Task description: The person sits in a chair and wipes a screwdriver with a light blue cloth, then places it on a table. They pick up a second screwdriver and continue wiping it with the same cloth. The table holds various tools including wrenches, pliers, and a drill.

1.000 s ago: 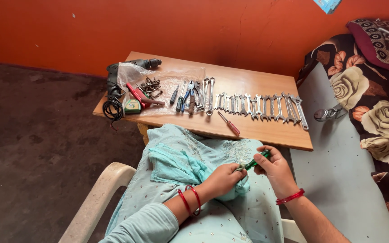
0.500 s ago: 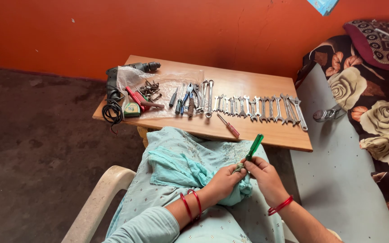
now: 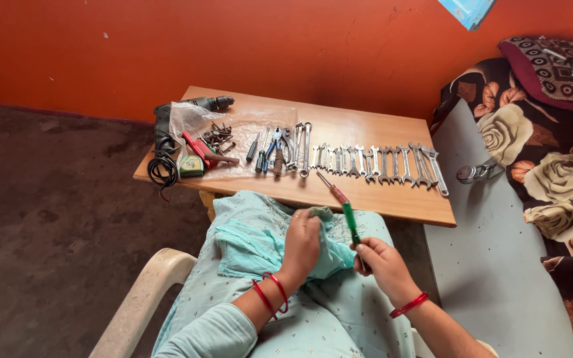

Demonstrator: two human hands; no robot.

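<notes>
Orange wall [image 3: 286, 46] backs a small wooden counter [image 3: 366, 129] whose near edge runs just above the person's lap. Along the counter lies a row of silver open-ended spanners [image 3: 376, 162], reaching close to the right edge; a red-handled screwdriver [image 3: 331, 187] lies alone between that row and the near edge. At the left end a dark power drill with coiled black cable [image 3: 164, 142] sits at the corner, the cable hanging over the rim, beside a clear plastic bag with rusty screws [image 3: 217, 132] and a cluster of blue-handled pliers and small screwdrivers [image 3: 273, 149]. The far strip of the counter by the wall is bare.

The right hand [image 3: 382, 265] holds a green-handled screwdriver [image 3: 351, 224] over the lap, fingers [image 3: 366, 250] curled tight around the lower end of the handle, which tilts up toward the counter's near edge without touching it. The left hand [image 3: 302, 245] presses a pale turquoise cloth [image 3: 329, 232], fingers closed on a bunched fold just beside the tool. A white plastic chair arm [image 3: 144, 295] borders the left; grey floor [image 3: 492, 252] opens on the right, beside a flowered dark bedspread [image 3: 552, 172]
</notes>
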